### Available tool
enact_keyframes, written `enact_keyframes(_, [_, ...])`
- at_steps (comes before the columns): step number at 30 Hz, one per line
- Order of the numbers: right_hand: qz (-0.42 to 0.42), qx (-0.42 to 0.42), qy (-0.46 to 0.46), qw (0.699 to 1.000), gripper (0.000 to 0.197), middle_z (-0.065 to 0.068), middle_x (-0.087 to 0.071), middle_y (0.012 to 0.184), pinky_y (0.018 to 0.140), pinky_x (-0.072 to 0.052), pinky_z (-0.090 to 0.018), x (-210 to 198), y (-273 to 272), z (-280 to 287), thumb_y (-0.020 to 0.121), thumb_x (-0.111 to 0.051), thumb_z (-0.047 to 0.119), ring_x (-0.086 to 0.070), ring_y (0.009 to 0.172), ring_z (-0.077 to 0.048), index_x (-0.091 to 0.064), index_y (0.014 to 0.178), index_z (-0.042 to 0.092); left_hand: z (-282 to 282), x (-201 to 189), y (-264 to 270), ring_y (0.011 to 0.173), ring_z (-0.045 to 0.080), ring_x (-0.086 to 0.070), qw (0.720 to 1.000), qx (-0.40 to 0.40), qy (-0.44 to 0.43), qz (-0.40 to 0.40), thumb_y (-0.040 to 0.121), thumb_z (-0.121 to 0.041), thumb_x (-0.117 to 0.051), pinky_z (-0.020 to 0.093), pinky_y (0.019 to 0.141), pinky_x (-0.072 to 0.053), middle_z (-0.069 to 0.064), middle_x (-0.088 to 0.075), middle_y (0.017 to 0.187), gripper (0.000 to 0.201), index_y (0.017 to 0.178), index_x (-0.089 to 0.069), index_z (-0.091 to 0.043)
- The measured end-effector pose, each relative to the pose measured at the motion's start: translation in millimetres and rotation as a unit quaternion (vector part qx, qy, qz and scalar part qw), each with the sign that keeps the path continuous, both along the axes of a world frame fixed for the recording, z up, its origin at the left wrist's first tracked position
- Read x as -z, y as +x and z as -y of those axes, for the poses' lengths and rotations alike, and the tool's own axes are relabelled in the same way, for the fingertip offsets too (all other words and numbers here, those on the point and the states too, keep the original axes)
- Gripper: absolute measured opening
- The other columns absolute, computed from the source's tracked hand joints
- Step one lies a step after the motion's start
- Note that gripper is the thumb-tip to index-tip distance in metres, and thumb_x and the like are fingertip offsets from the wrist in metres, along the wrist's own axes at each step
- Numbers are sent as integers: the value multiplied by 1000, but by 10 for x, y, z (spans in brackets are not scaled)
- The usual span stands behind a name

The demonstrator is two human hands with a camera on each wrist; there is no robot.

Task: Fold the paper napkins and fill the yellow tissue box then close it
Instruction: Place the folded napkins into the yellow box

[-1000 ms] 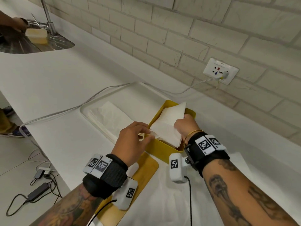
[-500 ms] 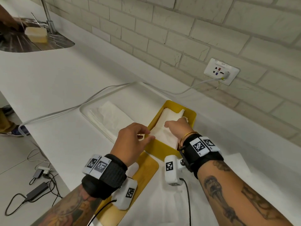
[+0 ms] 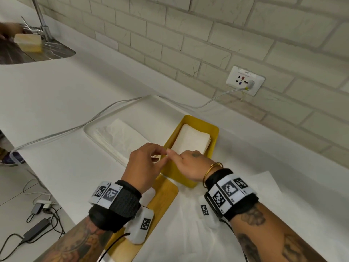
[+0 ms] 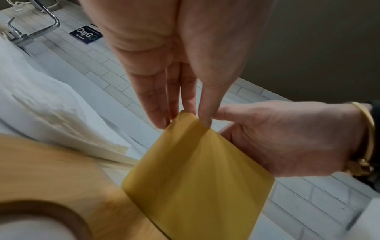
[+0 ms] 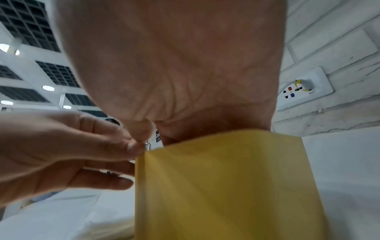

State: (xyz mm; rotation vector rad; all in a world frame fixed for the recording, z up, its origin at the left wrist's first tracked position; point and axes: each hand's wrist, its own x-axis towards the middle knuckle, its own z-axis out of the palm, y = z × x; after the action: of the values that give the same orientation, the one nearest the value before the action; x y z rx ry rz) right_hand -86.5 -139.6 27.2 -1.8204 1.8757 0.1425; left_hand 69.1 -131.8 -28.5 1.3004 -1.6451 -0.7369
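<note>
While folded napkins (image 3: 190,141) lie stacked in yellow tissue box (image 3: 213,138), left hand (image 3: 145,165) and right hand (image 3: 190,165) loosely curled, empty, fingertips meeting at near rim.

near end of the yellow tissue box (image 3: 190,179) hidden behind both hands, wooden lid (image 3: 162,201) half under the left wrist and cut off at the bottom edge — right wrist view pretty blurry, fingertips out of sight
</note>
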Motion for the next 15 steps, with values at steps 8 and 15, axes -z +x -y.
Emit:
enact_keyframes(8, [141, 2, -100, 985, 38, 4, -62, 92, 82, -46, -35, -284, -311, -288, 102, -41, 57, -59, 95, -22, -64, 88, 29, -19, 12, 25, 104, 10, -63, 999, 11, -7, 44, 90, -28, -75, 30, 87, -57, -6, -67, 115, 15, 103, -73, -21])
enact_keyframes(15, [150, 160, -160, 962, 20, 20, -67, 106, 78, -43, -9, -397, -1300, -1377, 96, -61, 46, -61, 97, 6, -70, 108, 32, -493, -101, -180, 92, 2, -61, 984, 121, -107, 80, 88, -19, -76, 14, 79, -48, -14, -66, 100, 14, 100, -71, -25])
